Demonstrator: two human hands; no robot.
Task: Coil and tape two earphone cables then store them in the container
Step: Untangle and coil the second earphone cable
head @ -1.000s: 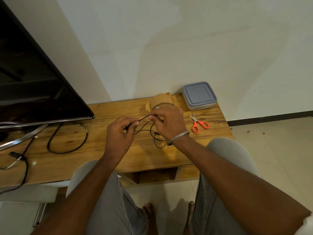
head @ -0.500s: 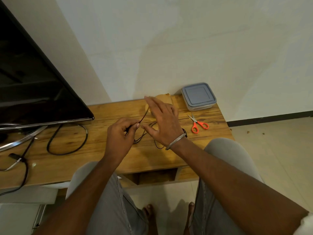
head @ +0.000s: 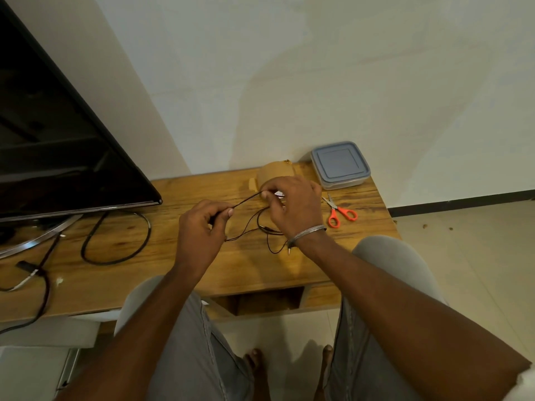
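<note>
Head view: the thin black earphone cable [head: 246,201] is drawn taut in a short straight run between both hands, above the middle of the table [head: 179,273]. The left hand [head: 199,227] pinches one end of that run between thumb and forefinger. The right hand [head: 295,206] has its fingers curled and nips the other end at the fingertips. Slack loops hang below the hands onto the wood, with the small metal plug lying near the right wrist. The table is varnished plank with visible grain. A brown tape roll [head: 275,172] stands just behind the right hand. The square, translucent container [head: 340,166] has a grey-blue lid on and sits at the far right corner. Orange-handled scissors [head: 341,214] lie near it.
</note>
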